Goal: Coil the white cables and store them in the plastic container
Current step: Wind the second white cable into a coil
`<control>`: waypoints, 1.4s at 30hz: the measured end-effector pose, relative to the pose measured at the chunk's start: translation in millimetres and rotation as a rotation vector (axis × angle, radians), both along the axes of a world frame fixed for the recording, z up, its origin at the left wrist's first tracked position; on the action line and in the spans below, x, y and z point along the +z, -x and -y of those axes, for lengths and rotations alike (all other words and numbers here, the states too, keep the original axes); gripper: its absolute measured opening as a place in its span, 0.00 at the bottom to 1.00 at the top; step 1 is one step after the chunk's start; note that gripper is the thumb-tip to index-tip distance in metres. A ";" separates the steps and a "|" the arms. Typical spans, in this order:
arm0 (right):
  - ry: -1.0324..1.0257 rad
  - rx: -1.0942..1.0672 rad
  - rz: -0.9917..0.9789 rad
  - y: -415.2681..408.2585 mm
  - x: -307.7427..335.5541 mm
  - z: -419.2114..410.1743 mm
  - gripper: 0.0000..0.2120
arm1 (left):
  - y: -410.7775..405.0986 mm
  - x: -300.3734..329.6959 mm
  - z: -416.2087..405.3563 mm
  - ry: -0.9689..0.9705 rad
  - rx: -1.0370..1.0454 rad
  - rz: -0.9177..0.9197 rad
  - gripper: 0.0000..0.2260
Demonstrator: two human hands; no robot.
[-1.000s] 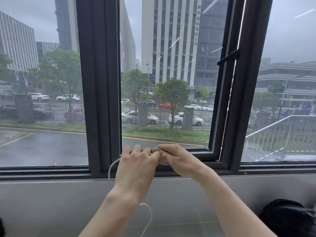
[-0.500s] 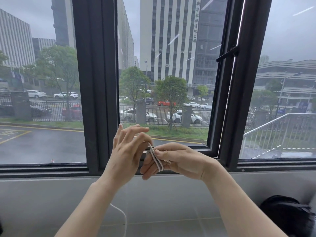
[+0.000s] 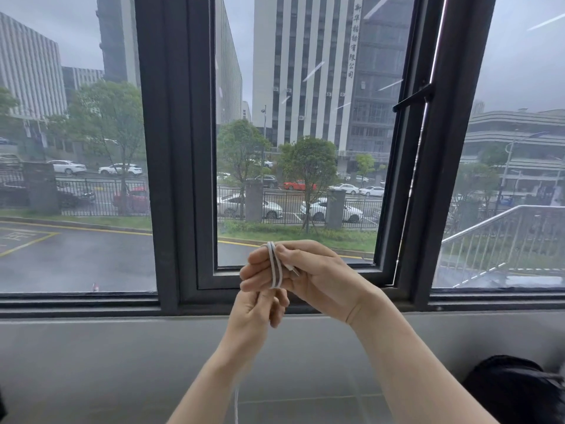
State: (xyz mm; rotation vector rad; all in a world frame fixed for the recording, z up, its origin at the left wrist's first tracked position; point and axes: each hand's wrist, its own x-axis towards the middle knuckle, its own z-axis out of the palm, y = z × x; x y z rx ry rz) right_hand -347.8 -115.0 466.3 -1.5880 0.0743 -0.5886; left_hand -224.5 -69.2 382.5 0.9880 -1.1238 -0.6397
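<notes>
Right hand: the right hand [image 3: 318, 276] is raised in front of the dark-framed window [image 3: 171, 179], its fingers [image 3: 256, 270] extended leftward, with two turns of thin white cable [image 3: 274, 267] looped around them; the thumb presses the loops near a small white plug end [image 3: 292, 268].
Left hand: the left hand [image 3: 255, 313] sits just below the right, touching it, fingers curled inward and pinching the cable's loose run.
Cable: the loose run hangs down past the left forearm toward the bottom edge of the view, blurred there.
Surroundings: a grey sill [image 3: 91, 347] runs below the window; a black rounded object [image 3: 516, 390] lies at the lower right corner, what it is cannot be told.
</notes>
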 end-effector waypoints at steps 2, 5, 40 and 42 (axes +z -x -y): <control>-0.019 -0.065 0.035 -1.2 -1.7 2.2 0.19 | 6.1 -7.8 -0.9 -0.036 0.000 -0.029 0.16; -0.042 -0.174 0.117 -4.4 -4.5 7.5 0.18 | 14.3 -19.0 -5.1 -0.051 0.031 0.146 0.16; 0.026 0.029 -0.191 11.3 -12.6 -1.5 0.19 | -47.3 39.2 -9.3 0.212 0.026 0.553 0.10; 0.004 0.019 -0.197 10.7 -13.0 -2.6 0.21 | -46.2 36.7 -8.3 0.197 -0.073 0.417 0.09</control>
